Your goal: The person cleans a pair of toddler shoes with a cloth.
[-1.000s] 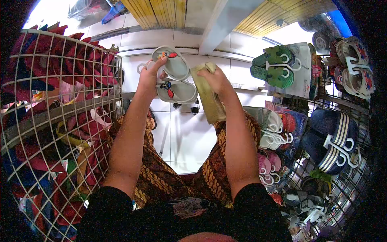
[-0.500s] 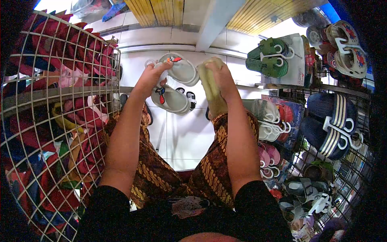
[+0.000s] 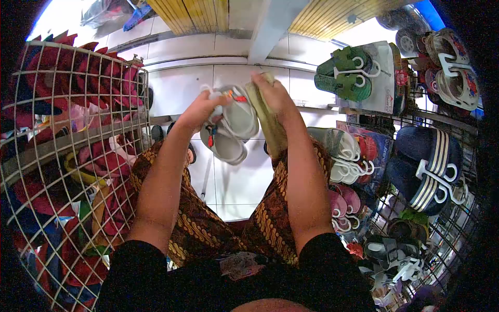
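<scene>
My left hand (image 3: 198, 113) is closed around a white plastic hanger (image 3: 218, 111). A pair of light grey sandals (image 3: 242, 122) hangs from it over the floor, with small red and dark decorations near my fingers. My right hand (image 3: 274, 99) grips a folded olive-yellow cloth (image 3: 266, 120), its fingers wrapped over the upper end. The cloth sits close beside the right edge of the sandals.
On the left stands a wire mesh basket (image 3: 73, 122) of red and pink goods. To the right, a rack carries green sandals (image 3: 343, 74), navy striped slides (image 3: 425, 167) and grey shoes (image 3: 330, 139) on hangers. White floor tiles (image 3: 236, 190) lie below.
The grey sandals have turned and dropped slightly, moving closer together. My left hand has come down a little, and the cloth in my right hand has shifted left towards the sandals.
</scene>
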Action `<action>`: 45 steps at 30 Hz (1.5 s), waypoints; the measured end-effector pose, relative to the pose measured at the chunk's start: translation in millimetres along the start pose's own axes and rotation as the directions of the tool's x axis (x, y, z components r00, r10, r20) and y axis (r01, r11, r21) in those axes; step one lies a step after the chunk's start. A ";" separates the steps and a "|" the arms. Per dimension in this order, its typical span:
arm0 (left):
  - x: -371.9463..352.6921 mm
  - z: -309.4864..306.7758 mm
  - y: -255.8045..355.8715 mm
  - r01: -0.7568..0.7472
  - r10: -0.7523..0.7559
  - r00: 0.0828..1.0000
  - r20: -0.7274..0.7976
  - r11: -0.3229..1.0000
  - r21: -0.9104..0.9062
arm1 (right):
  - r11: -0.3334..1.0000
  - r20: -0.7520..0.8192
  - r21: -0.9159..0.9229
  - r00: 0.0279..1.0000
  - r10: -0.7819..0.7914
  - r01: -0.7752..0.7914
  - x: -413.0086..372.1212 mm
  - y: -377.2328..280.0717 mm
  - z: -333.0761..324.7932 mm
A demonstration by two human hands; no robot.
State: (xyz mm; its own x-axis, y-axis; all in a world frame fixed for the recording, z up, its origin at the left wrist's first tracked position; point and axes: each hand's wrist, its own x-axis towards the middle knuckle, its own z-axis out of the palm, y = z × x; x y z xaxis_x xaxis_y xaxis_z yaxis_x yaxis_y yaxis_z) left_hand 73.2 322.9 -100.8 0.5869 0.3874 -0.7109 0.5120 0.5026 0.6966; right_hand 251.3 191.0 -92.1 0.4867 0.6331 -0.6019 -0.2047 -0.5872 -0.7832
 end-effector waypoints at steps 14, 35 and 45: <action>17.2 -0.5 27.0 0.015 -0.015 1.000 0.008 1.000 0.000 | 0.998 -0.049 0.013 0.997 -0.064 0.065 38.1 -7.8 -3.5; 30.2 -11.8 30.3 0.072 -0.087 0.993 0.083 0.983 0.168 | 0.980 -0.066 -0.170 0.990 -0.121 0.108 43.6 -28.0 -3.1; 32.3 -7.7 20.8 0.129 -0.108 0.992 0.071 0.833 -0.538 | 0.909 -0.133 -0.050 0.900 -0.416 0.413 39.1 -12.0 17.1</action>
State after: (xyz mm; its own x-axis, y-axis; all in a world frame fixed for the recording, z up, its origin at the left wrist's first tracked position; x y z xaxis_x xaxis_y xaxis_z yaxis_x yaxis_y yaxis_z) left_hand 98.0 351.9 -110.0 0.5711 0.2750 -0.7734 0.1649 0.8846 0.4363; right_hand 258.3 231.4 -108.9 0.6361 0.7466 -0.1949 0.0570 -0.2974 -0.9530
